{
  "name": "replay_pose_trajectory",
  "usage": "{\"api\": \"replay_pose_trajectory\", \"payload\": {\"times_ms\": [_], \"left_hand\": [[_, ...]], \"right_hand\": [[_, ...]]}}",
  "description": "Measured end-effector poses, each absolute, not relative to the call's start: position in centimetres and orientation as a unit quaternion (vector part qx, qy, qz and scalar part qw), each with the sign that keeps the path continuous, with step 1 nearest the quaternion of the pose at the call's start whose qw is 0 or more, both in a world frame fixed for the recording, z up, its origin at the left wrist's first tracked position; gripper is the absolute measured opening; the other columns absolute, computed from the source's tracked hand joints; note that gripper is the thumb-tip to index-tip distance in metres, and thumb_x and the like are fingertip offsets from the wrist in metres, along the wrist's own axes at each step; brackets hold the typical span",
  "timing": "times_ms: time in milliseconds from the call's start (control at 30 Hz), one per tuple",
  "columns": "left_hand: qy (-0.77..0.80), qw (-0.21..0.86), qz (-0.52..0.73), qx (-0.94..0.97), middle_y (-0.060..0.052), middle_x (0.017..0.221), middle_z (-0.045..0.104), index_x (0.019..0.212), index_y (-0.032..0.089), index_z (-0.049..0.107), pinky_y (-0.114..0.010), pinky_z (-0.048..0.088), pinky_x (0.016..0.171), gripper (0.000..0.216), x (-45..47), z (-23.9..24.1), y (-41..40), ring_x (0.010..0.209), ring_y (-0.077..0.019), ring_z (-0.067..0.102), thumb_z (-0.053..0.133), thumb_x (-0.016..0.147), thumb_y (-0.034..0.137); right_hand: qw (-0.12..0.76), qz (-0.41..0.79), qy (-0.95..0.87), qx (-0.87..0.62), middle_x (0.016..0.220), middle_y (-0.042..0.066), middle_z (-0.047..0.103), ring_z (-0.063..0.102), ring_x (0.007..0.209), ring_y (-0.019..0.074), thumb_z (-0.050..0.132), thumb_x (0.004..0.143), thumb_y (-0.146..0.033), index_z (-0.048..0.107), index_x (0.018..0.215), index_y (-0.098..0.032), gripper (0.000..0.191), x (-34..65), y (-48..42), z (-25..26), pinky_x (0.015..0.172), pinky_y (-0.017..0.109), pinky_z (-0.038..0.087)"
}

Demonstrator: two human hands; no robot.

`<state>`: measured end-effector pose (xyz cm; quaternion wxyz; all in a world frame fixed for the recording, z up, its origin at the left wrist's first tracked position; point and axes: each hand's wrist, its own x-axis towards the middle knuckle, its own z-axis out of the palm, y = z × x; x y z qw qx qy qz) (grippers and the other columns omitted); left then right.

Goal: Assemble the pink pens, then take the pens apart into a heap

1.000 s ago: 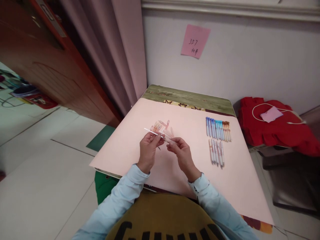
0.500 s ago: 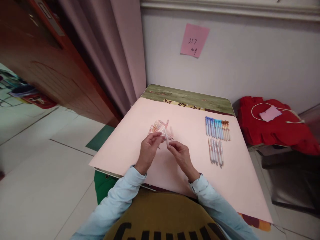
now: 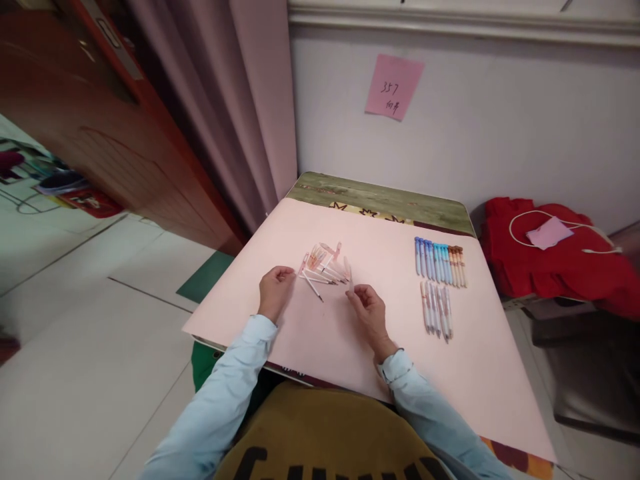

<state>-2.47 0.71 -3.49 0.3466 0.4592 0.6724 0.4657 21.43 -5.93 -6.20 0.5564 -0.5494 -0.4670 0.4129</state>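
Note:
In the head view, my right hand (image 3: pixel 369 312) pinches a pale, translucent pen barrel (image 3: pixel 351 284) between thumb and fingertips, tilted just above the sheet. My left hand (image 3: pixel 275 293) is at the left edge of a loose pile, with thumb and finger pressed together. Whatever may lie between those fingertips is too small to make out. White pen refills (image 3: pixel 313 287) with dark tips fan out between the hands. Behind them lie clear and orange-tinted pen parts (image 3: pixel 317 256) and a pinkish pen piece (image 3: pixel 337 250).
A pale pink sheet (image 3: pixel 390 360) covers most of the table. To the right lie a row of blue, light-blue and brown pens (image 3: pixel 440 261) and several whitish pens (image 3: pixel 437 310). A red cloth (image 3: pixel 530 267) with a white cable sits beyond the table's right edge. A wooden door (image 3: pixel 165 180) stands left.
My hands have moved apart, the left going left to the pile's edge. The right keeps the pen barrel and has shifted slightly right. More of the refills now show.

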Motion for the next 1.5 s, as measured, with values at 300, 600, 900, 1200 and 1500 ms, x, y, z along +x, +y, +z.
{"api": "replay_pose_trajectory", "payload": {"times_ms": [300,600,900,1200,1500], "left_hand": [[0.739,0.282,0.268,0.55,-0.006,0.082,0.072,0.084,0.018,0.07,-0.028,0.046,0.072,0.016,-1.1,-2.4,5.7,0.08,-0.0192,0.064,0.072,0.07,0.027],[0.748,0.256,0.162,0.59,-0.007,0.085,0.073,0.078,0.02,0.069,-0.029,0.043,0.071,0.012,-1.0,-2.0,7.3,0.084,-0.0211,0.064,0.071,0.066,0.019],[0.742,0.248,0.164,0.6,-0.007,0.091,0.074,0.094,0.018,0.072,-0.028,0.044,0.075,0.023,-2.0,-2.1,6.9,0.086,-0.021,0.065,0.067,0.071,0.02],[0.732,0.233,0.213,0.604,-0.007,0.094,0.074,0.093,0.018,0.073,-0.028,0.043,0.079,0.019,-2.9,-2.9,6.2,0.087,-0.0198,0.063,0.06,0.08,0.02],[0.586,0.459,0.566,0.355,-0.002,0.075,0.069,0.087,0.014,0.065,-0.024,0.05,0.068,0.027,-0.7,-0.9,3.4,0.065,-0.0108,0.061,0.078,0.069,0.03]], "right_hand": [[0.548,0.411,-0.479,-0.549,0.081,0.001,0.064,0.058,0.072,0.0152,0.067,0.083,-0.046,0.062,0.093,-0.02,0.029,21.6,-6.0,-6.6,0.068,0.028,0.049],[0.532,0.41,-0.492,-0.554,0.083,0.002,0.066,0.06,0.074,0.0155,0.067,0.083,-0.047,0.062,0.094,-0.02,0.029,21.5,-5.9,-6.5,0.07,0.028,0.05],[0.531,0.408,-0.495,-0.553,0.082,0.002,0.067,0.061,0.073,0.0158,0.066,0.083,-0.046,0.062,0.092,-0.02,0.028,21.6,-5.9,-6.5,0.07,0.028,0.051],[0.529,0.406,-0.501,-0.552,0.084,0.003,0.067,0.062,0.074,0.0163,0.066,0.084,-0.047,0.062,0.093,-0.021,0.028,21.6,-6.0,-6.3,0.071,0.029,0.051],[0.546,0.409,-0.499,-0.535,0.082,0.002,0.068,0.062,0.074,0.016,0.067,0.084,-0.044,0.065,0.092,-0.02,0.026,21.3,-6.2,-5.7,0.071,0.029,0.051]]}}
